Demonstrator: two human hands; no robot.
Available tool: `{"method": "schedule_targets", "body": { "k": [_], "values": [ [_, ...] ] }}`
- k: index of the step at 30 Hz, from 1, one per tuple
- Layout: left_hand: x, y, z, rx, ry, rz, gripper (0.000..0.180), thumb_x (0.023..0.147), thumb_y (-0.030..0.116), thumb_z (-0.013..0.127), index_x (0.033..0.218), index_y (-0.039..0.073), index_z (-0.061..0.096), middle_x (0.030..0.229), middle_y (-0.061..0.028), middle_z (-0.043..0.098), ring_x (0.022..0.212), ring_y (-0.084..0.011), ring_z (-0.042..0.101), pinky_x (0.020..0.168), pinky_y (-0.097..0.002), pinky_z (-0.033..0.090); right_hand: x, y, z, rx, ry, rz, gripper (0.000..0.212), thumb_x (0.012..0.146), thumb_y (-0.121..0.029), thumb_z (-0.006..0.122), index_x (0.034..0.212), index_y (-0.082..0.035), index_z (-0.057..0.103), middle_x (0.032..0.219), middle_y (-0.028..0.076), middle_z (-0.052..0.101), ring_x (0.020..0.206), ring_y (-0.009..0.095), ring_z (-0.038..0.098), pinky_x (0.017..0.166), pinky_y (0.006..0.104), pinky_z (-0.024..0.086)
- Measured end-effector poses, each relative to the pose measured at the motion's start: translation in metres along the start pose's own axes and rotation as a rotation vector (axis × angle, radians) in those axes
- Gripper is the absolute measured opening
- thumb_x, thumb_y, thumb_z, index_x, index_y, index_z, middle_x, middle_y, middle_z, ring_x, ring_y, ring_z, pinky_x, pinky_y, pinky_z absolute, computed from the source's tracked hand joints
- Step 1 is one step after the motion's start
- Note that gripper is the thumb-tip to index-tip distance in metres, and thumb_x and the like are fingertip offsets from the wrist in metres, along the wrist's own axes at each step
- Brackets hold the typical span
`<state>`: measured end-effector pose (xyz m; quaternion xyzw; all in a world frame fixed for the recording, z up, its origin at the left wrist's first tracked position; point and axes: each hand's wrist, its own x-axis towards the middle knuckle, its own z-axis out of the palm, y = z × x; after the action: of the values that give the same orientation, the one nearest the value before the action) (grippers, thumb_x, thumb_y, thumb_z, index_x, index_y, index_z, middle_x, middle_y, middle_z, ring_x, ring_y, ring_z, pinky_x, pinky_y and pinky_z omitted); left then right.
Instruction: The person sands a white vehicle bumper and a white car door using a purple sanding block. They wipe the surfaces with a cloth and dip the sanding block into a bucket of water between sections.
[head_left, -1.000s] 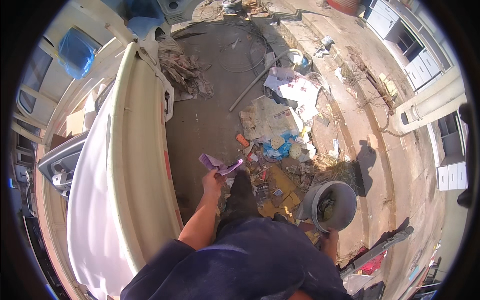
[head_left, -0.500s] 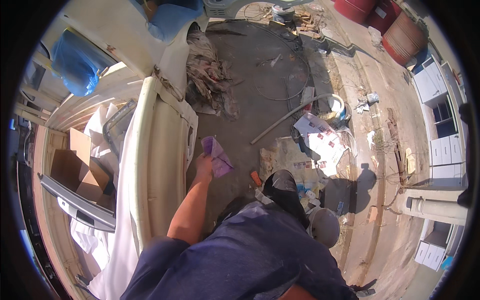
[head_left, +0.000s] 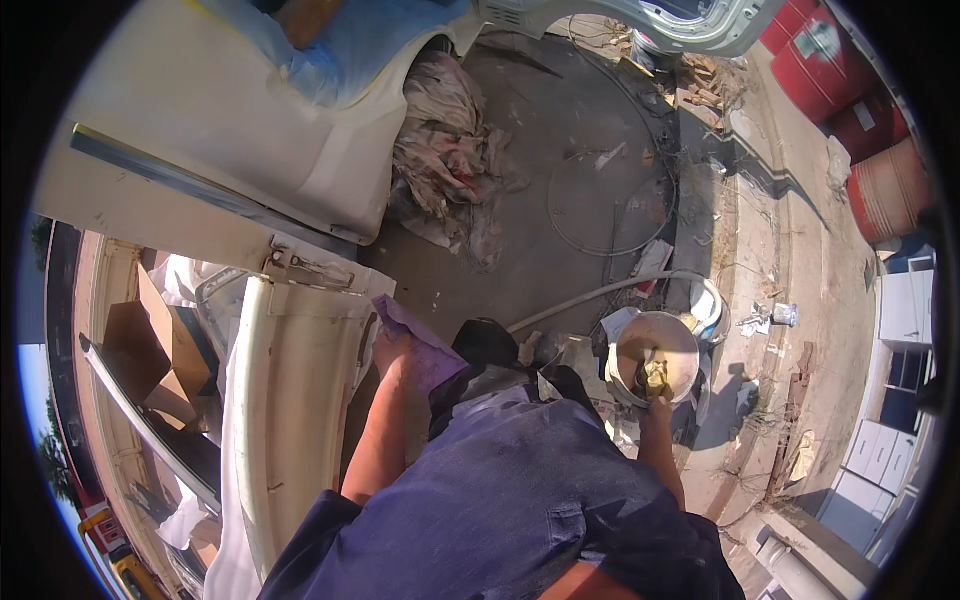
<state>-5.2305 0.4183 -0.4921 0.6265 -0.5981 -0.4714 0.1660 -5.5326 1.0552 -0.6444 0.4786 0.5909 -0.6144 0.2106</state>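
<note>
Left hand of mine is gripping a purple sheet, fingers closed on it, and pressing it against the edge of the cream panel on my left. Part of the sheet is sticking out to the right of my hand, over the dark concrete floor. My right hand is holding the near rim of a white bucket on my right; I cannot tell how far the fingers are curling, as they are small and half in shadow. Something yellowish is lying inside the bucket. A pale hose is running across the floor from my knees toward the bucket. Farther off, a heap of rags is lying against a big cream body part with blue plastic draped over it. Red drums are standing at the far right. Cardboard is sitting to the left of the panel. My blue shirt is filling the near part of the view.
</note>
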Motion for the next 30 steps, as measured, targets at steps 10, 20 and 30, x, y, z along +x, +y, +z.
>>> {"method": "schedule_targets", "body": {
  "k": [10,20,30],
  "values": [
    [0.088,0.128,0.104,-0.336,-0.065,-0.043,0.038,0.091,0.015,0.079,0.124,-0.004,0.077,0.109,-0.0112,0.084,0.099,-0.0235,0.077,0.092,-0.0425,0.059,-0.006,-0.202,0.335,-0.441,-0.147,-0.211,0.028,0.100,-0.008,0.064,0.125,0.003,0.071,0.112,0.022,0.077,0.084,0.038,0.081,0.063,0.0552,0.070],
    [0.197,0.160,0.118,-0.397,0.043,-0.207,0.030,0.093,0.016,0.080,0.116,-0.004,0.080,0.101,-0.0060,0.083,0.091,-0.0168,0.074,0.086,-0.0374,0.058,-0.023,-0.185,0.648,-0.960,-0.339,-0.316,0.043,0.096,-0.016,0.076,0.127,0.013,0.069,0.105,0.024,0.076,0.080,0.035,0.080,0.056,0.0476,0.068],
    [0.193,0.155,0.152,-0.525,0.333,-0.445,0.028,0.098,0.014,0.081,0.120,-0.003,0.077,0.110,-0.0055,0.082,0.096,-0.0127,0.072,0.085,-0.0332,0.058,-0.007,-0.059,0.835,-1.344,-0.606,-0.392,0.051,0.098,-0.014,0.074,0.144,0.006,0.065,0.125,0.025,0.077,0.088,0.038,0.083,0.063,0.0433,0.073]
  ]
}}
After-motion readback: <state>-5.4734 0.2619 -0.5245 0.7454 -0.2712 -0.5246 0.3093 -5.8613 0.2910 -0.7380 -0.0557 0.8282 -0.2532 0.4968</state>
